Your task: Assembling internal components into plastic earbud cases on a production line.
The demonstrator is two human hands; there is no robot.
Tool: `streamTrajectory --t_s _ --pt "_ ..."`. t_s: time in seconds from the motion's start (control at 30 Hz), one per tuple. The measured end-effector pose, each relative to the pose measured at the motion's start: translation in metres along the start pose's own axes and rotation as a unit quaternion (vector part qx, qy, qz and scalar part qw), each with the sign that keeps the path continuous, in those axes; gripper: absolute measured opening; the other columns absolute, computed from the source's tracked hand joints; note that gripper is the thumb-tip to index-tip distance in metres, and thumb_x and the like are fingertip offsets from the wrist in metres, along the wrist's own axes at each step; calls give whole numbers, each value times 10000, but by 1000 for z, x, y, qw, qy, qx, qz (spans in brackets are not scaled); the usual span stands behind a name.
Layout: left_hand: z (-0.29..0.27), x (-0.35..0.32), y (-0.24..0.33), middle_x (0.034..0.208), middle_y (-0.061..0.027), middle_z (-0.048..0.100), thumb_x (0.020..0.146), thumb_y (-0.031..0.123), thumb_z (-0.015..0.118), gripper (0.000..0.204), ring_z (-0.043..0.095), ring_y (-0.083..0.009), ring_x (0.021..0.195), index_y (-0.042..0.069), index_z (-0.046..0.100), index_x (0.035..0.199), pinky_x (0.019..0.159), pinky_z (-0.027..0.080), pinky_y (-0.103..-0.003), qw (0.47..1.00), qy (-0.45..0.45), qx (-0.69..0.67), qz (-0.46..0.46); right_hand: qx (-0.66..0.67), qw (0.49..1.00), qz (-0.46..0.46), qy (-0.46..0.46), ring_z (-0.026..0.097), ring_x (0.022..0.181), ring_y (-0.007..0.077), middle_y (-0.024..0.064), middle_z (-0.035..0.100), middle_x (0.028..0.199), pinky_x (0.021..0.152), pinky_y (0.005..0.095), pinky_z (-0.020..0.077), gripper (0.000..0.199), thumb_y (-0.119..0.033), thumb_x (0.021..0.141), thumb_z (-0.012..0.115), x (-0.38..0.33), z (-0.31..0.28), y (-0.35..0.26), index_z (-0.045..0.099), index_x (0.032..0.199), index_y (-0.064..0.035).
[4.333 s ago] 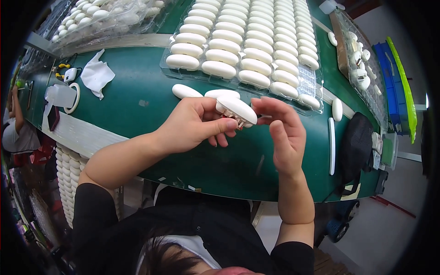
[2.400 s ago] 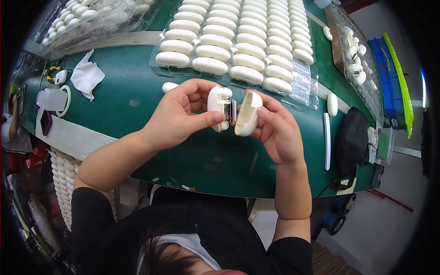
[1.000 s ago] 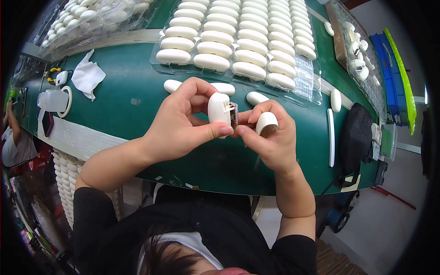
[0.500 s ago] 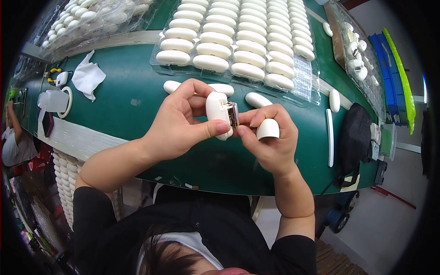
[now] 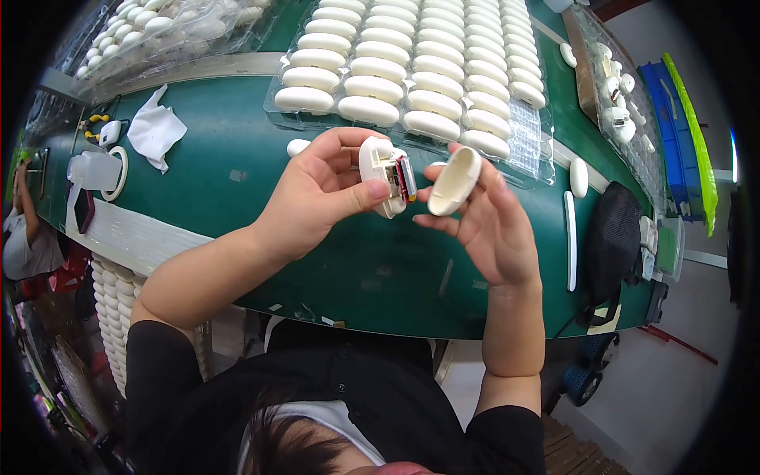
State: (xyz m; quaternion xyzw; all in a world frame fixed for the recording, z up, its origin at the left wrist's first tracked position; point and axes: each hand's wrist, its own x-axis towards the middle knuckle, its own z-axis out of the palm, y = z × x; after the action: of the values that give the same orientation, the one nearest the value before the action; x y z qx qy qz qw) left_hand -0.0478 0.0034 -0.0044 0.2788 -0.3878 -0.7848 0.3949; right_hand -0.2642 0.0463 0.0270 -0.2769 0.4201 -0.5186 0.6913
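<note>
My left hand [image 5: 313, 186] grips a white oval housing [image 5: 369, 162] between thumb and fingers. Its open side faces right, showing a silver block [image 5: 408, 176] and thin red wires. Just right of it, my right hand [image 5: 503, 237] holds a white oval cover shell [image 5: 455, 186], its hollow inside turned toward me. Fingers lie behind and beside the shell, and a small gap separates it from the housing. Behind my left fingers, another white oval piece [image 5: 298, 148] rests on the green table, partly hidden.
A clear tray [image 5: 526, 131] with rows of white oval pieces stands ahead on the green table [image 5: 380, 277]. A white cloth [image 5: 157, 129] and a tape ring [image 5: 119, 170] lie left. Right are a white strip [image 5: 571, 241], a black bag [image 5: 613, 237] and a blue bin [image 5: 669, 134].
My right hand has drawn away from the housing and turned the cover shell so its hollow inside shows. The left hand has shifted slightly up with the housing.
</note>
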Motion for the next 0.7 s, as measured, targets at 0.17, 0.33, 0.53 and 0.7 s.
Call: streamTrajectory --t_s 0.17,0.33,0.53,0.7 --pt "1 1 2 1097 -97 576 845 67 675 406 582 -157 997 3 470 1190 839 523 -294 999 8 36 15 -45 996 40 -69 589 1064 247 161 544 1206 875 360 502 476 -102 931 510 2 -4 6 337 1361 6" --pt "-1 2 -1 1087 -81 588 836 92 697 444 578 -145 989 -7 476 1208 858 501 -286 994 -13 102 24 -145 987 -8 -68 603 1009 185 127 606 1139 826 301 502 426 -100 892 603 3 -6 7 471 1278 23" --pt "0 0 -3 1091 -70 593 817 107 720 453 580 -142 986 -12 509 1200 865 496 -295 986 -45 152 46 -115 990 47 -73 610 968 154 106 630 1089 796 272 505 425 -74 851 655 3 -3 6 520 1236 43" --pt "1 -1 -3 1094 -72 595 803 108 733 490 578 -143 992 -15 505 1219 864 496 -292 986 -49 159 31 -129 988 46 -66 619 953 159 118 632 1082 802 268 509 433 -37 838 660 1 -2 7 517 1238 49"
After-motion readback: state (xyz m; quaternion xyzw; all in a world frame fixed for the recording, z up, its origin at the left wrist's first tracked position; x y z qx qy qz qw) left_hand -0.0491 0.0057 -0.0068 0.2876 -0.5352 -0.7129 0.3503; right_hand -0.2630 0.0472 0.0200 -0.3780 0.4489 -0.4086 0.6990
